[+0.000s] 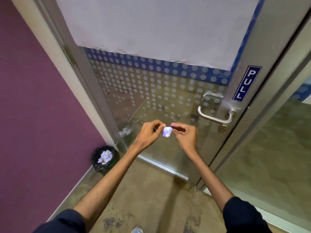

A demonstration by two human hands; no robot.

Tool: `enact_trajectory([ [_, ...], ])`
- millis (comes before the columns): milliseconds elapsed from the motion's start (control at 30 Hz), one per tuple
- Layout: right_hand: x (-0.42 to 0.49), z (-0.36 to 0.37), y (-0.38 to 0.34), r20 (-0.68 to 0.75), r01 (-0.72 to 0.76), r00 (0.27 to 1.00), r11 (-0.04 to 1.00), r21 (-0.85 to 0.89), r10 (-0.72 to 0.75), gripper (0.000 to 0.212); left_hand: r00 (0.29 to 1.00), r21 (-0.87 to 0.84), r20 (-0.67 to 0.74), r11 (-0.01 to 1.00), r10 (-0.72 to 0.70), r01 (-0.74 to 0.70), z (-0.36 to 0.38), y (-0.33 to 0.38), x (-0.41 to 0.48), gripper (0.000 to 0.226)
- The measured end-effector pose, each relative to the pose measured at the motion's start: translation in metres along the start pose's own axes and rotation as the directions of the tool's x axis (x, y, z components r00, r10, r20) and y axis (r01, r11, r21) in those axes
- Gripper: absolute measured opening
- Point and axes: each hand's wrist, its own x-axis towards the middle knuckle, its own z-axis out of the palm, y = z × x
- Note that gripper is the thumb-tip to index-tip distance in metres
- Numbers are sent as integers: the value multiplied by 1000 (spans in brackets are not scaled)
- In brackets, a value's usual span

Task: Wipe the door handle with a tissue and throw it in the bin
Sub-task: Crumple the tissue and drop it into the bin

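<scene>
A small crumpled white tissue (167,132) hangs between my two hands in front of the glass door. My left hand (149,132) pinches its left side and my right hand (184,134) pinches its right side with the fingertips. The steel lever door handle (213,117) sticks out of the door's metal frame up and to the right of my right hand, a hand's width away. The black bin (103,158) stands on the floor at the lower left against the purple wall, with crumpled white paper inside.
The glass door (151,91) has frosted dots and a blue PULL sticker (246,83) above the handle. A purple wall (33,106) fills the left. A scrap of white tissue (137,230) lies on the brown floor near my feet.
</scene>
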Motion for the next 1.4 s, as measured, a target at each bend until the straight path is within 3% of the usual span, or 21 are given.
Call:
enact_trajectory([
  [167,-10,49,-11,50,56,997,995,-81,-52,25,992,-18,-108,997,-72,70,-34,-26,-26,25],
  [367,-21,123,-28,131,11,991,1000,7,-12,25,936,-422,-155,878,-316,226,-79,-60,-53,25],
  [467,-24,157,-32,158,-6,987,999,39,0,25,919,-507,-140,824,-368,253,-107,-87,-68,24],
  [633,-30,221,-33,221,-81,973,994,77,63,30,887,-522,-132,792,-441,316,-157,-130,-90,14],
  [800,-34,281,-30,283,-96,957,992,77,70,30,823,-537,-238,775,-517,332,-204,-168,-117,21],
  [1100,-29,382,-18,383,-69,920,996,-52,84,21,670,-365,-435,798,-602,480,-263,-247,-147,19],
  [1400,16,491,10,460,-24,883,990,-142,88,25,602,-188,-488,750,-632,634,-298,-348,-119,20],
])
